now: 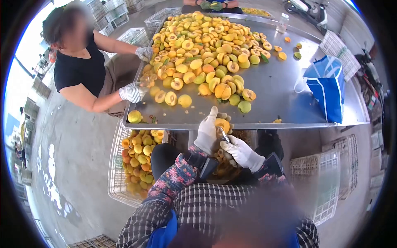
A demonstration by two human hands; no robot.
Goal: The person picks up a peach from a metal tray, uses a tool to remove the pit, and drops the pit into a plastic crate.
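In a whitish work glove, my left hand (pixel 206 133) is closed around a cut yellow peach (pixel 222 125), just off the table's front edge. My right hand (pixel 245 153), also gloved, grips a small metal tool, perhaps a pitting knife (pixel 224 134). Its tip touches or nearly touches the cut face; my fingers hide the handle. Beyond my hands, a big heap of whole and halved yellow peaches (pixel 194 49) covers the left and middle of the metal table (pixel 277 82). Below them is a container with brownish bits (pixel 225 167), partly hidden by my arms.
A white crate of peaches (pixel 113 175) stands on the floor at my left. A blue bag (pixel 328 89) and clear bottle (pixel 282 22) are on the table. White crates (pixel 326 169) sit at right. A gloved co-worker (pixel 84 62) works at left; another person (pixel 211 5) sits opposite.
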